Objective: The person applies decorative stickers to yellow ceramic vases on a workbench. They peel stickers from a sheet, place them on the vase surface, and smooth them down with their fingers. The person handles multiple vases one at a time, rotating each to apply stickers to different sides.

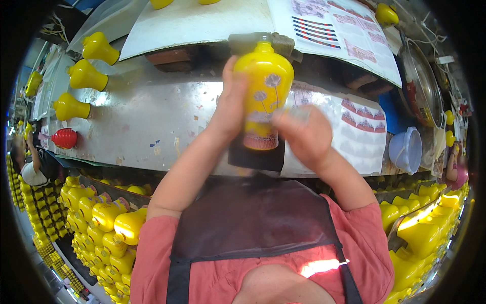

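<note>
A glossy yellow porcelain bottle (260, 66) with a narrow neck and a tapering body stands over the bench in front of me. Purple-grey lotus flower decals show on its side, and a patterned pink and grey band runs around its foot. My left hand (230, 104) is wrapped around the bottle's left side, the fingers partly hidden behind it. Against the lower right of the body is my right hand (308, 133), closed and blurred by motion. A pale, flat piece seems to stick out of its fingers; what it is, I cannot make out.
Decal sheets (362, 134) lie on the bench to the right, with more on a raised white board (349, 38) behind. Three yellow bottles (88, 76) and a red pot (65, 138) are at left. A pale bucket (406, 150) stands at right. Many yellow bottles (106, 215) crowd both sides.
</note>
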The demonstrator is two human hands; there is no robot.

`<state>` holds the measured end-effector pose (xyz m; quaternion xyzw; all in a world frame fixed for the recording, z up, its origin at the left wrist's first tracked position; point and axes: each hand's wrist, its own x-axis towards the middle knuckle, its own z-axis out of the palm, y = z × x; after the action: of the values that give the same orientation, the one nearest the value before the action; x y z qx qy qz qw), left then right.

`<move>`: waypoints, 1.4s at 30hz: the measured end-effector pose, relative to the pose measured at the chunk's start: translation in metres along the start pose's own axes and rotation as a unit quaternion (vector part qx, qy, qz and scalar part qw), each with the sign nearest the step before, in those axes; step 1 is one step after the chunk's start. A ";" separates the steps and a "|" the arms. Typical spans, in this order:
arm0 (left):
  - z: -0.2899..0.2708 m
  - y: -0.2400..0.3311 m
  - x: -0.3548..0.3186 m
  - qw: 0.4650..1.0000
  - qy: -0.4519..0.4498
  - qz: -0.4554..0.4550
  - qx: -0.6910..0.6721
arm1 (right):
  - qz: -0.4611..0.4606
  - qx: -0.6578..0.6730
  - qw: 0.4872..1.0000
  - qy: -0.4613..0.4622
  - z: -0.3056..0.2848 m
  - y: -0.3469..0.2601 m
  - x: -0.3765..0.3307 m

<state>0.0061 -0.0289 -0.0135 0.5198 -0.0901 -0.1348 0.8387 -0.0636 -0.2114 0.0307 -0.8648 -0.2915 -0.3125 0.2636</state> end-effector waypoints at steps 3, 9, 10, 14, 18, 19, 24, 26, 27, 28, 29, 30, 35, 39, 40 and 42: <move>0.001 -0.003 -0.008 0.996 0.031 0.014 0.077 | 0.197 -0.004 0.972 0.131 -0.003 0.011 0.003; -0.006 -0.010 -0.003 0.991 0.005 0.043 0.123 | -0.076 0.092 0.991 0.067 0.006 -0.002 -0.018; -0.006 -0.012 -0.002 0.995 -0.004 0.038 0.087 | 0.027 0.080 0.995 0.051 0.009 -0.003 -0.021; -0.004 -0.010 -0.008 0.998 0.004 0.019 0.062 | 0.265 0.101 0.948 0.146 0.014 0.009 -0.022; 0.003 0.000 -0.035 0.951 0.013 0.020 0.310 | 0.220 0.153 0.956 0.120 0.010 0.004 -0.021; 0.003 0.003 -0.039 0.919 0.001 0.014 0.394 | 0.172 0.190 0.961 0.105 0.010 0.002 -0.019; 0.008 0.007 -0.042 0.918 0.000 0.025 0.395 | 0.295 0.103 0.942 0.122 0.011 0.006 -0.006; 0.009 0.007 -0.040 0.902 0.013 0.056 0.428 | 0.259 0.059 0.955 0.131 0.007 0.012 0.004; 0.009 0.007 -0.040 0.904 0.014 0.053 0.424 | 0.252 0.066 0.957 0.126 0.004 0.010 0.009; 0.009 0.007 -0.039 0.906 0.014 0.049 0.421 | 0.203 0.031 0.975 0.079 0.001 0.010 0.016; 0.009 0.008 -0.039 0.905 0.013 0.045 0.424 | 0.137 0.001 0.990 0.034 -0.003 0.007 0.023; 0.009 0.008 -0.038 0.903 0.012 0.040 0.427 | 0.146 -0.028 0.989 0.015 -0.006 0.007 0.032; 0.003 0.013 -0.044 0.922 -0.034 0.015 0.385 | 0.177 -0.067 0.981 0.035 -0.014 0.005 0.064; -0.013 0.018 -0.055 0.904 -0.137 0.065 0.399 | 0.264 0.022 0.964 0.015 -0.010 0.016 0.054; -0.016 0.018 -0.057 0.895 -0.152 0.045 0.418 | 0.272 0.028 0.961 0.047 -0.008 0.019 0.049; -0.018 0.014 -0.060 0.877 -0.130 0.072 0.456 | 0.225 0.043 0.965 0.129 -0.002 0.020 0.037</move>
<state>-0.0439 0.0111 -0.0095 0.8146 -0.2871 -0.0850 0.4968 -0.0273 -0.2144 0.0523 -0.8482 -0.0660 -0.3415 0.3994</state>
